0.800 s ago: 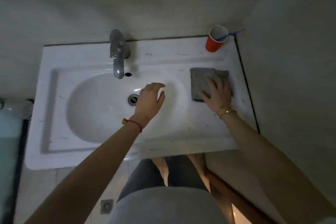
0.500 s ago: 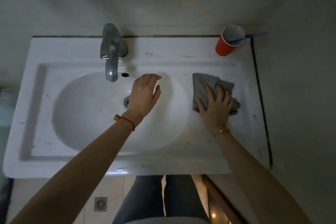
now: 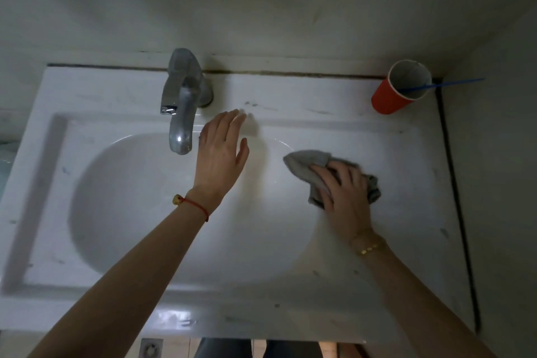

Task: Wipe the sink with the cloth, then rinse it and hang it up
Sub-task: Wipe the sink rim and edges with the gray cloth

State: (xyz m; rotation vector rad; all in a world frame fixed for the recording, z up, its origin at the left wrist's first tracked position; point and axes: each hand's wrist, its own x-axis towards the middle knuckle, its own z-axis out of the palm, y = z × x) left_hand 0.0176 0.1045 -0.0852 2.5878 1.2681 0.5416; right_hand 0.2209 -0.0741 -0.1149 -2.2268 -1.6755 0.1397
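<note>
A white sink with an oval basin fills the view. The grey cloth is bunched at the basin's right rim. My right hand presses down on it with the fingers curled over the fabric. My left hand hovers over the basin's back edge, just right of the metal tap, fingers spread and holding nothing. The drain is hidden behind my left hand.
A red cup with a blue toothbrush stands at the sink's back right corner. Walls close in behind and on the right. A floor drain and my legs show below the sink's front edge.
My right hand has dragged the cloth leftward from the flat ledge onto the basin rim, bunching it. My left hand has moved up toward the tap. The camera has come closer.
</note>
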